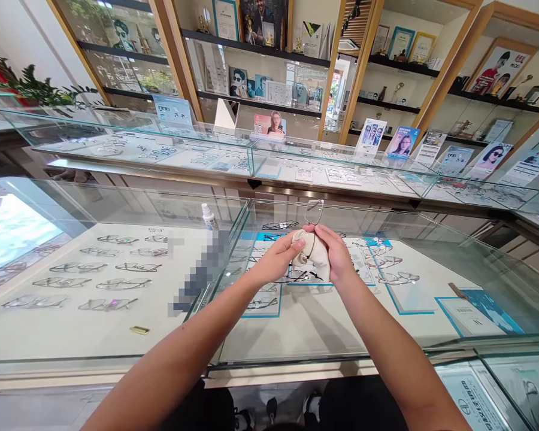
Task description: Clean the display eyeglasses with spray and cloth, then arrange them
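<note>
Over the glass counter, both my hands are closed around a pale cleaning cloth (320, 268) and a pair of eyeglasses (314, 212). One clear lens sticks up above my fingers; the cloth covers much of the rest, and a thin dark frame line crosses it. My left hand (276, 258) pinches the cloth, its thumb pressed on the front. On the other side, my right hand (336, 250) grips the eyeglasses and the cloth's edge, with its fingertips just under the exposed lens. Which parts of the frame each finger touches is hidden.
Rows of eyeglasses (133, 267) lie inside the glass display case (175, 344) below my arms. A white spray bottle (209, 216) stands left of my hands. Behind runs another glass counter (197, 133) with advertising cards (403, 143), backed by shelves (256, 43).
</note>
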`<control>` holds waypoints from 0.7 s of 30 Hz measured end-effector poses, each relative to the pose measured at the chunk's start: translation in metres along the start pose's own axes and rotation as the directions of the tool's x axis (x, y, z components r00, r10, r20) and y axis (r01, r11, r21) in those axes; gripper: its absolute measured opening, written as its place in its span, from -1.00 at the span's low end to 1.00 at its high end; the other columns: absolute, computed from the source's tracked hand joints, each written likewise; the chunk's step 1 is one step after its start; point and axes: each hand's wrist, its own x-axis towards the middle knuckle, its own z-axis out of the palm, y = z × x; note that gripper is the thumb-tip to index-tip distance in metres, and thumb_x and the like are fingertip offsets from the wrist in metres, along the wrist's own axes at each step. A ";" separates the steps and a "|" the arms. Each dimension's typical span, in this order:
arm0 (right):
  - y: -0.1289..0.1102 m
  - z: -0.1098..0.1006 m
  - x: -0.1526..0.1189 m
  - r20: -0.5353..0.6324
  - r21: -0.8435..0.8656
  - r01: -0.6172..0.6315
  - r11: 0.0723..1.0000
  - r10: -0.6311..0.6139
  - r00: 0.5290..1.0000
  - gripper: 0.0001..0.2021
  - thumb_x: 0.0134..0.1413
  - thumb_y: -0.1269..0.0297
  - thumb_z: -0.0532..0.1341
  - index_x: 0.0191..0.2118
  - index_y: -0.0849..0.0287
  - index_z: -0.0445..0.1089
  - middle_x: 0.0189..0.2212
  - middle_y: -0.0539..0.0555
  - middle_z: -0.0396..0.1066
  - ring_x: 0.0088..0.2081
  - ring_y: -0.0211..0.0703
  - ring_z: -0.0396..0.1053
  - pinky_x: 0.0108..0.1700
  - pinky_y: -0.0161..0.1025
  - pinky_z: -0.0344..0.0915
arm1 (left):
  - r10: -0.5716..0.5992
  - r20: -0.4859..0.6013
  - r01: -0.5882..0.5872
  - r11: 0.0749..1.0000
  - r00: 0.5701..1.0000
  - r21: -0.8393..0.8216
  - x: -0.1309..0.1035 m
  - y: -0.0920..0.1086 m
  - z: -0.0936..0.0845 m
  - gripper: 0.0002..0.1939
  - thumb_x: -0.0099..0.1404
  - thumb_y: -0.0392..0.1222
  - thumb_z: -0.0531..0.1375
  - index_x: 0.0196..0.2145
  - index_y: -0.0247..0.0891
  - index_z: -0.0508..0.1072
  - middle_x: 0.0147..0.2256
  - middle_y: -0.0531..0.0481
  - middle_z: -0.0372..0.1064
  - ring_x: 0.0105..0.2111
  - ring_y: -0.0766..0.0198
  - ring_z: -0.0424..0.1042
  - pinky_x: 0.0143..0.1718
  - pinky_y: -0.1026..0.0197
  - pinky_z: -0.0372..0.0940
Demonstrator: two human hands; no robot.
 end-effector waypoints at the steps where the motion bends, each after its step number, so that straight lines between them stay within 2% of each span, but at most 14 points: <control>1: -0.001 -0.001 0.001 -0.003 0.009 -0.002 1.000 0.002 1.000 -0.74 -0.03 0.03 0.53 -0.28 0.07 0.70 -0.25 0.05 0.69 -0.25 -0.05 0.54 -0.18 -0.16 0.44 | -0.010 0.025 0.010 1.000 1.000 -0.005 0.000 0.001 -0.001 -0.45 0.42 0.29 0.29 0.02 -0.28 0.55 -0.24 -0.03 0.46 -0.30 0.26 0.34 -0.22 0.22 0.29; 4: -0.005 -0.003 0.003 -0.017 0.014 0.009 1.000 -0.008 1.000 -0.74 -0.06 0.04 0.54 -0.29 0.08 0.70 -0.20 0.08 0.70 -0.19 -0.01 0.56 -0.13 -0.14 0.46 | -0.013 -0.003 0.013 1.000 1.000 -0.010 0.001 0.002 -0.003 -0.48 0.41 0.27 0.31 -0.07 -0.30 0.55 -0.27 -0.02 0.47 -0.32 0.27 0.34 -0.22 0.22 0.29; 8: -0.015 -0.009 0.007 -0.041 0.039 0.090 0.995 -0.088 0.995 -0.76 -0.04 0.03 0.54 -0.30 0.05 0.69 -0.09 0.08 0.69 -0.06 -0.04 0.56 0.01 -0.14 0.47 | -0.008 -0.133 0.001 0.998 0.991 -0.056 0.004 0.002 -0.008 -0.49 0.39 0.28 0.32 -0.11 -0.29 0.55 -0.27 -0.05 0.52 -0.29 0.22 0.41 -0.20 0.19 0.31; 12: -0.027 -0.017 0.010 -0.035 0.047 0.192 0.980 -0.190 0.981 -0.79 0.02 0.02 0.52 -0.29 0.00 0.66 -0.04 0.05 0.68 -0.01 -0.06 0.56 0.09 -0.12 0.45 | 0.021 -0.274 -0.046 0.995 0.962 -0.083 0.009 0.005 -0.023 -0.50 0.33 0.27 0.37 -0.14 -0.27 0.56 -0.27 -0.05 0.55 -0.27 0.21 0.45 -0.16 0.19 0.34; 14: -0.031 -0.020 0.011 -0.026 0.049 0.218 0.975 -0.217 0.976 -0.79 0.06 0.01 0.50 -0.28 -0.01 0.65 -0.06 0.05 0.68 -0.01 -0.06 0.55 0.09 -0.11 0.45 | 0.049 -0.361 -0.086 0.992 0.931 -0.088 0.011 0.008 -0.035 -0.50 0.29 0.27 0.40 -0.17 -0.25 0.54 -0.31 -0.02 0.51 -0.32 0.24 0.42 -0.21 0.20 0.32; 17: -0.033 -0.022 0.011 -0.012 0.062 0.218 0.974 -0.218 0.976 -0.79 0.08 0.01 0.49 -0.26 -0.01 0.65 -0.09 0.04 0.67 -0.03 -0.08 0.55 0.09 -0.13 0.44 | 0.096 -0.515 -0.132 0.991 0.852 -0.034 0.013 0.014 -0.054 -0.52 0.24 0.28 0.41 -0.21 -0.19 0.49 -0.41 0.06 0.39 -0.44 0.30 0.28 -0.37 0.23 0.23; 19: -0.031 -0.021 0.011 0.002 0.068 0.210 0.975 -0.211 0.978 -0.79 0.09 0.01 0.49 -0.26 0.00 0.66 -0.11 0.04 0.67 -0.04 -0.10 0.55 0.07 -0.16 0.44 | 0.142 -0.589 -0.121 0.990 0.796 0.075 0.012 0.019 -0.068 -0.56 0.31 0.27 0.35 -0.24 -0.16 0.45 -0.43 0.08 0.30 -0.48 0.30 0.20 -0.43 0.23 0.14; 21: -0.030 -0.021 0.011 0.017 0.062 0.202 0.977 -0.204 0.979 -0.80 0.09 0.02 0.49 -0.26 0.00 0.65 -0.12 0.04 0.66 -0.05 -0.11 0.54 0.04 -0.17 0.43 | 0.217 -0.616 -0.076 0.966 0.758 0.247 0.010 0.023 -0.081 -0.59 0.43 0.26 0.23 -0.31 -0.15 0.40 -0.43 0.06 0.26 -0.45 0.27 0.19 -0.41 0.20 0.12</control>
